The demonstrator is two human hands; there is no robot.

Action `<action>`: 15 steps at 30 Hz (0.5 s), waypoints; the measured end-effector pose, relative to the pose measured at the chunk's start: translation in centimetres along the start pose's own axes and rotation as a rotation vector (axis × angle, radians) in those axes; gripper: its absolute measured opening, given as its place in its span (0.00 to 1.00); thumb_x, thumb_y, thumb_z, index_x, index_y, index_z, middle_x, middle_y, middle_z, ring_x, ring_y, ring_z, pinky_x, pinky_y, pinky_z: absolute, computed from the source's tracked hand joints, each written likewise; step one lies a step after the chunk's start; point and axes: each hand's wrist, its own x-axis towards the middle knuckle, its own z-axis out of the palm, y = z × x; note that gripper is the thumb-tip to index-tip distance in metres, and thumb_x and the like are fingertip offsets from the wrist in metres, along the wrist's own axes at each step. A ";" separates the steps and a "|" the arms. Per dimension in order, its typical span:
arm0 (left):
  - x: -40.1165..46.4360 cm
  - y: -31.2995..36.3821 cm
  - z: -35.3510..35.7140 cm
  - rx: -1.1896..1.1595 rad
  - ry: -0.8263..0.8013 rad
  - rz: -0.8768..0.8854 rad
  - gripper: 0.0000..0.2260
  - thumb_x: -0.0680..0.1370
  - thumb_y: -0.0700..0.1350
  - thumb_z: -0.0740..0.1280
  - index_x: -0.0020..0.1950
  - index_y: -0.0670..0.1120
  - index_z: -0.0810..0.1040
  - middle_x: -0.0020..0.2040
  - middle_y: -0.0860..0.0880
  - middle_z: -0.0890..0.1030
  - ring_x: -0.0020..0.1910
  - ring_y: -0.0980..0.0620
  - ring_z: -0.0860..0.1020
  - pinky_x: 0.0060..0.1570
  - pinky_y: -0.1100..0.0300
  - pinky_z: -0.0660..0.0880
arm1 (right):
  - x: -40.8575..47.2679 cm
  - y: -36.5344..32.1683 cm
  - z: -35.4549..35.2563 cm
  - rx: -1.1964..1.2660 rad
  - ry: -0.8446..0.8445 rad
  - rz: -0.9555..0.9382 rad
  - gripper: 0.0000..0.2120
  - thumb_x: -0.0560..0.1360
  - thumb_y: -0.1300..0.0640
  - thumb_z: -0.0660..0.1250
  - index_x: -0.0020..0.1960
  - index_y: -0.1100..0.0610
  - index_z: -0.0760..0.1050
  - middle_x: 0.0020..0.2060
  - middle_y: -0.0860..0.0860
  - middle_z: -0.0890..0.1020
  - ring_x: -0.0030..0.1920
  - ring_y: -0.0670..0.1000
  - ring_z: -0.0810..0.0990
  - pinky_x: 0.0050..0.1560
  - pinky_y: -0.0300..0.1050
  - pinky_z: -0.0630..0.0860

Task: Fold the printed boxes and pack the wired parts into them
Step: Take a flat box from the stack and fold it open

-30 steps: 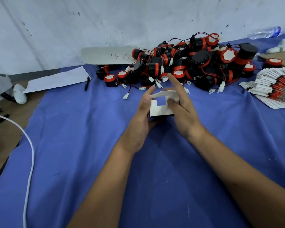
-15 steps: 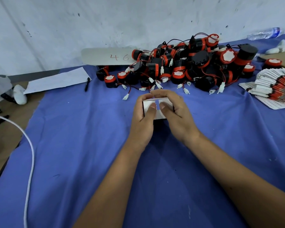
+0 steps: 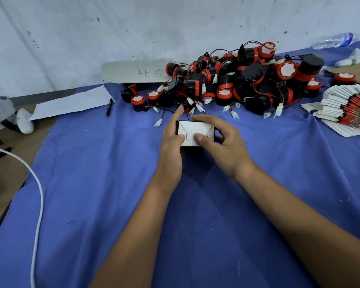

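Both thumbs pressed down on the white interlocking end flaps of a small printed box (image 3: pixel 195 133), which was held above the blue cloth (image 3: pixel 92 183) in front of the person. The left hand (image 3: pixel 172 142) gripped the box's left side with its thumb on the flaps and its index finger extended straight up past the far edge. The right hand (image 3: pixel 222 142) curled around the right side and far edge, its thumb on the flaps beside the left thumb.

By my judgement, this end was being locked shut, and the box had no part in it yet. If the thumbs pressed unevenly, the tabs could slip past each other and the end spring open, or the thin card could crease. Too tight a squeeze from the sides might buckle the walls.

Behind the hands lay the heap of wired parts (image 3: pixel 247 80), black and red with white connectors, and at the right a fanned stack of flat box blanks (image 3: pixel 349 113).
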 end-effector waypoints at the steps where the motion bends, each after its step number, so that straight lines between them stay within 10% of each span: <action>1: 0.0 0.1 0.0 0.014 -0.005 0.003 0.33 0.74 0.42 0.55 0.80 0.55 0.66 0.77 0.46 0.70 0.74 0.45 0.72 0.74 0.41 0.70 | 0.0 0.0 0.0 -0.018 0.014 0.002 0.15 0.78 0.59 0.72 0.63 0.48 0.80 0.59 0.40 0.81 0.61 0.43 0.78 0.56 0.43 0.80; 10: -0.2 -0.2 0.2 0.228 -0.073 0.170 0.34 0.74 0.37 0.56 0.82 0.53 0.63 0.69 0.65 0.71 0.71 0.64 0.68 0.72 0.57 0.69 | 0.3 0.0 -0.9 -0.306 0.113 -0.112 0.11 0.74 0.57 0.75 0.55 0.49 0.81 0.47 0.36 0.83 0.51 0.39 0.80 0.51 0.37 0.78; 15: -0.1 -0.5 0.3 0.246 -0.082 0.205 0.34 0.77 0.28 0.56 0.81 0.49 0.64 0.66 0.65 0.71 0.64 0.73 0.69 0.61 0.73 0.68 | -0.1 -0.2 -0.7 -0.500 0.149 -0.187 0.09 0.76 0.53 0.73 0.55 0.49 0.78 0.47 0.40 0.84 0.48 0.47 0.82 0.47 0.54 0.80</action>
